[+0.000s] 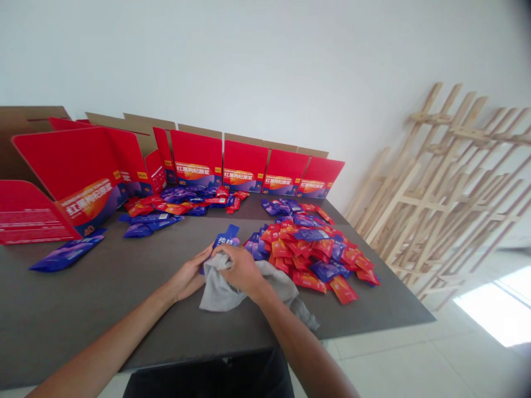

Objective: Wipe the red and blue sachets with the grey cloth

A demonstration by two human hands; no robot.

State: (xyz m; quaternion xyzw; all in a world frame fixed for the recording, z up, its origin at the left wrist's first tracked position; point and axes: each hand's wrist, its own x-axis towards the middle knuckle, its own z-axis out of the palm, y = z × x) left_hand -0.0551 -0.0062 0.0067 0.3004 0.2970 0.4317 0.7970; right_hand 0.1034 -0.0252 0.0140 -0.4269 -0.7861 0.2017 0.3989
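My left hand (191,276) is closed on a blue sachet (226,236), whose top end sticks up past the fingers. A grey cloth (224,292) is bunched in my right hand (243,270), which presses against the lower part of that sachet. The cloth trails over the table to the right, beneath my right forearm. Just beyond my right hand lies a heap of red and blue sachets (309,249). The sachet's lower half is hidden by the fingers and cloth.
Open red cartons (198,157) line the table's back along the wall, with larger ones (78,182) at left. A second sachet pile (182,200) lies before them. One blue sachet (68,253) lies at left. Wooden easels (427,188) stand right of the dark table (145,326).
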